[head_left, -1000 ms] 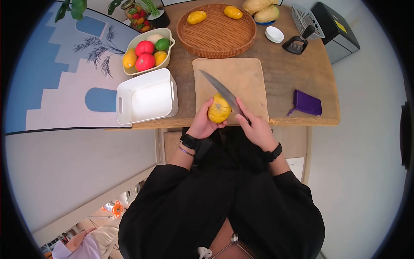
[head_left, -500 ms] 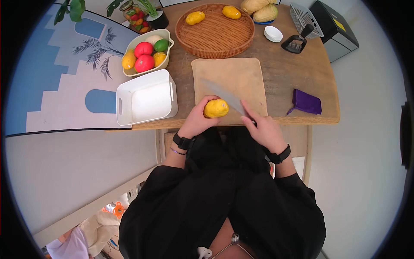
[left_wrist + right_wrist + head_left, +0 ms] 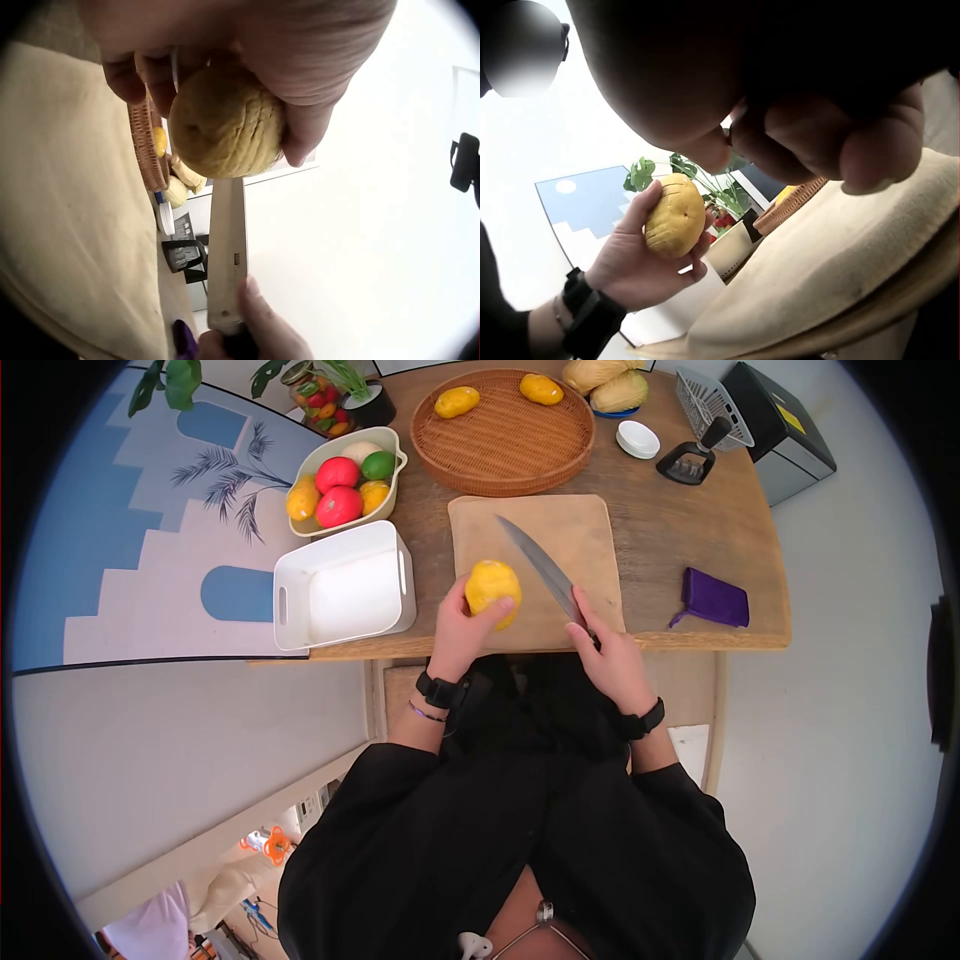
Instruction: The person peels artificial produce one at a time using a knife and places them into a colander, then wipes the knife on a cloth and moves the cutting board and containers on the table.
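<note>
My left hand (image 3: 461,635) grips a yellow potato-like vegetable (image 3: 490,586) above the near half of the tan cutting board (image 3: 570,525). Thin parallel grooves run across its skin in both wrist views, and in the right wrist view it has small dimples. To its right, my right hand (image 3: 615,668) holds a kitchen knife (image 3: 537,560) by its dark handle, which the fingers mostly hide. The blade slants away over the board, its tip pointing far and to the left. In the head view the blade and vegetable stand apart.
Left of the board are a white bin (image 3: 350,595) and a basin (image 3: 398,460) of colourful produce. A wicker tray (image 3: 500,455) with two yellow pieces stands behind it. A purple pouch (image 3: 715,598), black-handled tool (image 3: 690,462) and white dish (image 3: 637,440) lie to the right.
My left hand has turned the yellow vegetable, so a different side faces up, and shifted it slightly left. The knife has swung right, away from the vegetable, still in my right hand.
</note>
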The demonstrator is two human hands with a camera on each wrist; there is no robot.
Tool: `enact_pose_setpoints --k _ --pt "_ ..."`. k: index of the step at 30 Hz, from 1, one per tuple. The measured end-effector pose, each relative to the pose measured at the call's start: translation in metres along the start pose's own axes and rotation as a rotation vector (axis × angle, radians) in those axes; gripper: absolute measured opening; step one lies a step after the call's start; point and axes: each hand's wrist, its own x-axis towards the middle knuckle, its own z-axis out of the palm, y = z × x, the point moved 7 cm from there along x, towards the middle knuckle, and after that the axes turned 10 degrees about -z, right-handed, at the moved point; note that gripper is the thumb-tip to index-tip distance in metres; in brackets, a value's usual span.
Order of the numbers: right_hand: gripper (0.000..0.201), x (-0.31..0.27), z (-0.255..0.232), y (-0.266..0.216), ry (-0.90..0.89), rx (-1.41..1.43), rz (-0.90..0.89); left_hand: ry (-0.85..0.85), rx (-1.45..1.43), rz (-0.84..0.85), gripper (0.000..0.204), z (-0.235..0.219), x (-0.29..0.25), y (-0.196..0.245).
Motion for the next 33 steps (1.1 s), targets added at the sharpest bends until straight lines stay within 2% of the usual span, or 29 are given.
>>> enact_pose_setpoints --k 2,3,4,5,8,10,14,16,17,19,20,22,24,25,26,27,28,31,32,33 --pt "0.056 -0.005 0.001 -0.002 0.046 0.076 -0.040 0.037 -0.390 -0.115 0.041 -0.004 0.007 -0.014" --pt "0.057 -0.006 0.002 -0.008 0.103 0.129 -0.137 0.032 -0.391 -0.112 0.041 -0.002 0.009 -0.014" --pt "0.058 -0.007 0.002 -0.015 0.158 0.182 -0.232 0.010 -0.554 -0.146 0.037 0.000 0.012 -0.018" --pt "0.058 -0.009 0.003 -0.017 0.160 0.181 -0.227 -0.011 -0.716 -0.185 0.034 0.003 0.012 -0.022" --pt "0.063 -0.014 0.012 -0.025 0.072 0.054 -0.233 -0.091 -0.857 -0.288 0.030 0.007 0.009 -0.030" --pt "0.066 -0.016 0.018 -0.031 0.015 -0.016 -0.258 -0.092 -0.897 -0.332 0.030 0.006 0.014 -0.047" --pt "0.067 -0.016 0.027 -0.034 -0.056 -0.120 -0.265 -0.154 -0.937 -0.399 0.037 0.016 0.007 -0.037" --pt "0.066 -0.011 0.025 -0.023 0.104 -0.083 -0.195 -0.221 -1.015 -0.412 0.041 0.013 0.007 -0.037" --pt "0.066 -0.009 0.027 -0.021 0.109 -0.082 -0.194 -0.285 -1.096 -0.421 0.045 0.015 0.007 -0.034" --pt "0.065 -0.007 0.017 -0.016 0.265 -0.017 -0.216 -0.246 -1.045 -0.462 0.050 0.014 0.007 -0.035" --pt "0.065 -0.006 0.013 -0.018 0.265 -0.013 -0.214 -0.232 -1.099 -0.465 0.049 0.014 0.007 -0.034" --pt "0.064 -0.007 0.013 -0.029 0.087 -0.044 -0.258 -0.222 -1.153 -0.479 0.048 0.022 0.004 -0.034" --pt "0.064 -0.009 0.017 -0.029 0.050 -0.088 -0.267 -0.006 -1.092 -0.469 0.049 0.024 0.004 -0.025" --pt "0.064 -0.007 0.023 -0.030 0.010 -0.127 -0.283 -0.009 -1.090 -0.467 0.049 0.018 0.007 -0.032" --pt "0.064 -0.005 0.030 -0.026 0.012 -0.127 -0.285 -0.266 -1.227 -0.460 0.050 0.024 0.009 -0.027" --pt "0.063 -0.002 0.030 -0.016 0.139 0.003 -0.206 -0.526 -1.351 -0.449 0.050 0.029 0.006 -0.020" --pt "0.063 -0.003 0.029 -0.005 0.264 0.135 -0.122 -0.522 -1.350 -0.450 0.050 0.026 0.007 -0.028" --pt "0.063 -0.006 0.017 -0.009 0.245 0.167 -0.125 -0.431 -1.191 -0.499 0.049 0.023 -0.001 -0.023" --pt "0.063 -0.007 0.014 -0.010 0.246 0.168 -0.126 -0.470 -1.198 -0.470 0.048 0.023 -0.003 -0.020" --pt "0.063 -0.009 0.014 -0.018 0.197 0.147 -0.222 -0.514 -1.204 -0.439 0.047 0.025 -0.002 -0.015"
